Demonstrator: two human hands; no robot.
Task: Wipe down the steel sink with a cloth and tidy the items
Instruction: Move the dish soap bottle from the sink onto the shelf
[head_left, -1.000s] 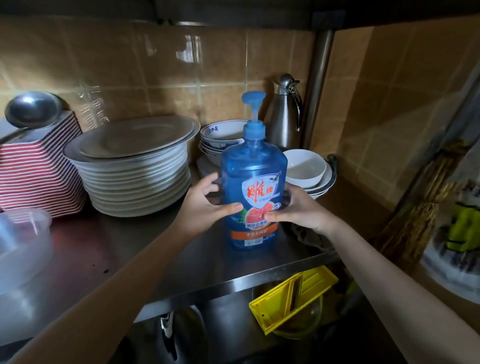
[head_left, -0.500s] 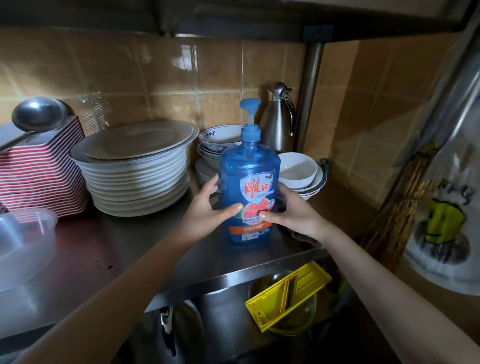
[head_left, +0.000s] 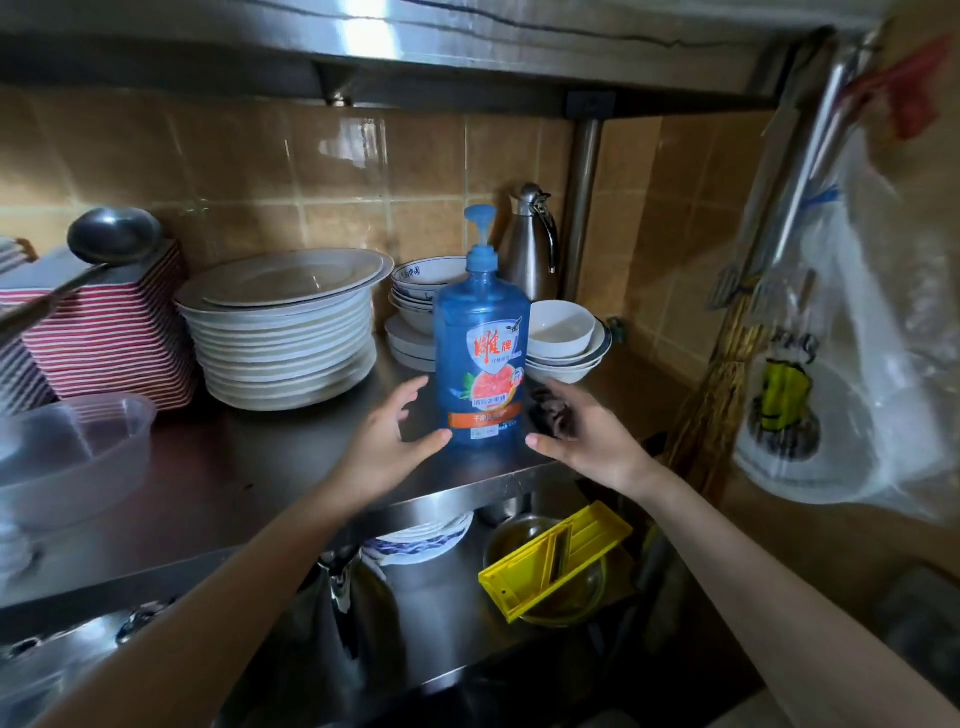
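Both hands have let go of the bottle (head_left: 483, 364) since the earlier frames; the left hand (head_left: 387, 441) and right hand (head_left: 587, 436) flank its base, fingers spread, holding nothing; whether the thumb tips touch the plastic cannot be told. One bottle, blue with a pump, stands upright near the front edge of the steel shelf (head_left: 249, 467); it hides part of a stack of patterned bowls (head_left: 415, 280) behind it; just to its right sits a second stack, white bowls (head_left: 563, 332), about three. A dark lump (head_left: 550, 410) beyond the right hand is too dim to name. One flask (head_left: 530, 244) stands at the back; one stack of plates (head_left: 280, 338) has too many to count surely; one ladle (head_left: 111, 236), handle cut off at the left edge, lies on a red-striped stack (head_left: 104, 338); one clear tub (head_left: 78, 447) is cut off too. Below the shelf one yellow slicer (head_left: 556, 561) lies tilted; one blurred bag (head_left: 841, 364) hangs at the right.
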